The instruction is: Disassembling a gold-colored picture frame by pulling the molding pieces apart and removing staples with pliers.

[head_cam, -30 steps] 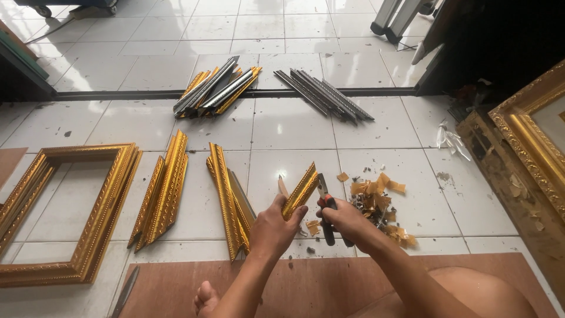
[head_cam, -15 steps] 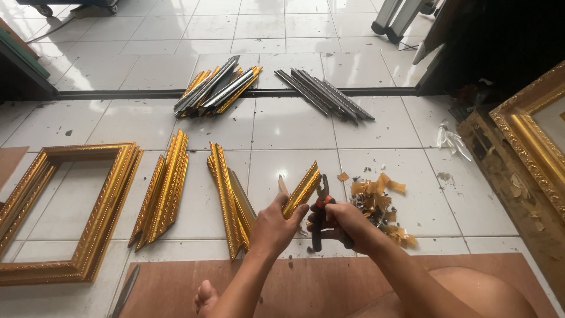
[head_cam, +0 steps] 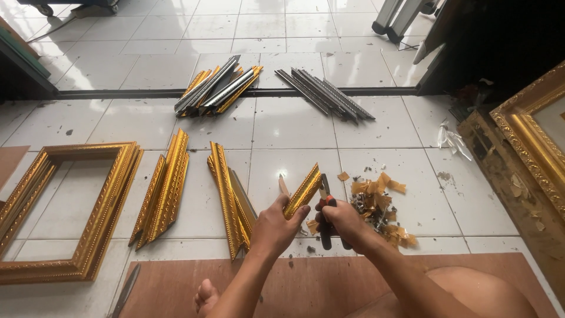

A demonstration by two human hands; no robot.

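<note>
Pliers (head_cam: pixel 325 219), clamped in the right hand (head_cam: pixel 341 222), bite a short gold moulding piece (head_cam: pixel 303 191) gripped by the left hand (head_cam: pixel 276 227) above the tiles. Scraps (head_cam: pixel 379 206) lie beside; stacked mouldings (head_cam: pixel 168 188), apparently still waiting, lie beyond.

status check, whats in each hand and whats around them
Left hand grips short gold moulding piece, tilted up. Right hand holds pliers at its side. Gold scraps just right; gold moulding stack left.
</note>
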